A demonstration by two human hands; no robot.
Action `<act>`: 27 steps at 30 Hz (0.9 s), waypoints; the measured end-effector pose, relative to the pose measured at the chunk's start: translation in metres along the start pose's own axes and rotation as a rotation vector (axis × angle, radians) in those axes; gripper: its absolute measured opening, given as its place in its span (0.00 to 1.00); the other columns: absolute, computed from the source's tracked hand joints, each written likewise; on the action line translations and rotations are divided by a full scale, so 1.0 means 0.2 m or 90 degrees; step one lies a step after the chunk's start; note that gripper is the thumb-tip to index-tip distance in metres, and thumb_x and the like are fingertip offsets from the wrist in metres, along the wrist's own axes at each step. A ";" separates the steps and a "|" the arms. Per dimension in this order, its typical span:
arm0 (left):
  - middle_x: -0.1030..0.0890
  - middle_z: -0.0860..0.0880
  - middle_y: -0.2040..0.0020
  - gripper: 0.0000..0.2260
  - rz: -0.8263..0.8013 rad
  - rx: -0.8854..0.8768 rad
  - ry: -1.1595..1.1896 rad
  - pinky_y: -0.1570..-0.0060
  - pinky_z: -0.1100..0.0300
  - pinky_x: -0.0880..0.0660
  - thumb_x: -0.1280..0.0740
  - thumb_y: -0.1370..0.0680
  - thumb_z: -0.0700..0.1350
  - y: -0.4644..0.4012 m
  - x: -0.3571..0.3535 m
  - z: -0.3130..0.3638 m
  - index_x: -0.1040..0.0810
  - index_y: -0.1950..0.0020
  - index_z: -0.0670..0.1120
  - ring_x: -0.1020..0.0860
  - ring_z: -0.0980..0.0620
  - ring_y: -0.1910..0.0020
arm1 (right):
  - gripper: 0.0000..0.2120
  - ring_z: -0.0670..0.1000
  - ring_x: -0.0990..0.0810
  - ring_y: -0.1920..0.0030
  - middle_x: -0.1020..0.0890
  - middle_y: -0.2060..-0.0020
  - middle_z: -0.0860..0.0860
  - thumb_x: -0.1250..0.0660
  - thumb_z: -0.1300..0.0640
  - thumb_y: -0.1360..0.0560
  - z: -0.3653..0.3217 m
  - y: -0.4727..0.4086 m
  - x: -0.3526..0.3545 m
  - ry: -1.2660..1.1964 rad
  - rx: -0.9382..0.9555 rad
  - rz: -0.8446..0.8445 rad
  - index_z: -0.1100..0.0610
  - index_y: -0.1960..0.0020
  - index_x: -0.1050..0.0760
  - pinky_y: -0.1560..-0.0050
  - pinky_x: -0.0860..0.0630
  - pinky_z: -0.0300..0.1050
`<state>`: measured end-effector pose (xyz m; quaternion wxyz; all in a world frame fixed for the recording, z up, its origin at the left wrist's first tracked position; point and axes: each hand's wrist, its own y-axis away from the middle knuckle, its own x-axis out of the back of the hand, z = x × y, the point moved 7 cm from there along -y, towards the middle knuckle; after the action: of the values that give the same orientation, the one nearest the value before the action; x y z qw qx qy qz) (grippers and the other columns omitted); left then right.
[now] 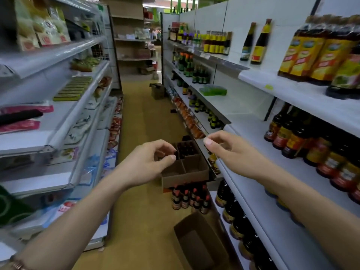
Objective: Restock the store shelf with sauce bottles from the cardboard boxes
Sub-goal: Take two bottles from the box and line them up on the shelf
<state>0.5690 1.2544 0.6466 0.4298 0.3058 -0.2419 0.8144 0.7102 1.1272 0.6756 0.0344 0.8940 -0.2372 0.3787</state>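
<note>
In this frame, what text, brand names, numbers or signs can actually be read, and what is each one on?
No text is legible in this frame.
Yellow labels on the wrapped sauce bottle packs: print blurred.
Two lone dark bottles on the top shelf: labels unreadable.
Red-capped sauce bottles on the floor: labels too small.
Divided cardboard box: no print visible.
Packets on the left shelves: blurred.
</note>
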 end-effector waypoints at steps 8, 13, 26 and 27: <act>0.20 0.61 0.51 0.07 0.046 0.043 -0.041 0.54 0.68 0.29 0.39 0.20 0.54 -0.80 0.29 -0.35 0.23 0.47 0.57 0.23 0.66 0.51 | 0.14 0.40 0.22 0.52 0.21 0.52 0.41 0.43 0.42 0.21 0.13 -0.95 0.03 -0.007 0.019 -0.009 0.47 0.42 0.26 0.58 0.28 0.32; 0.21 0.60 0.49 0.05 0.039 0.049 -0.081 0.50 0.66 0.28 0.37 0.20 0.53 -1.18 0.40 -0.54 0.24 0.47 0.57 0.24 0.64 0.49 | 0.16 0.37 0.24 0.51 0.22 0.51 0.39 0.43 0.40 0.21 0.16 -1.44 -0.10 -0.005 0.036 -0.052 0.48 0.40 0.26 0.57 0.29 0.33; 0.22 0.57 0.46 0.02 -0.053 0.066 -0.066 0.51 0.67 0.30 0.36 0.21 0.51 -2.11 0.54 -1.47 0.26 0.48 0.58 0.25 0.59 0.45 | 0.17 0.38 0.25 0.52 0.24 0.51 0.39 0.43 0.40 0.21 0.40 -2.55 -0.57 -0.018 -0.069 -0.062 0.49 0.39 0.27 0.57 0.30 0.33; 0.22 0.57 0.46 0.03 -0.064 0.066 -0.057 0.53 0.69 0.31 0.36 0.20 0.51 -2.18 0.53 -1.53 0.26 0.48 0.58 0.25 0.59 0.45 | 0.17 0.38 0.25 0.52 0.23 0.50 0.40 0.43 0.41 0.21 0.43 -2.61 -0.59 -0.020 -0.084 -0.053 0.50 0.39 0.27 0.56 0.30 0.33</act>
<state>0.8031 1.7389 0.5653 0.4425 0.3757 -0.2026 0.7886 0.9324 1.6156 0.5941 0.1052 0.9047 -0.2248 0.3462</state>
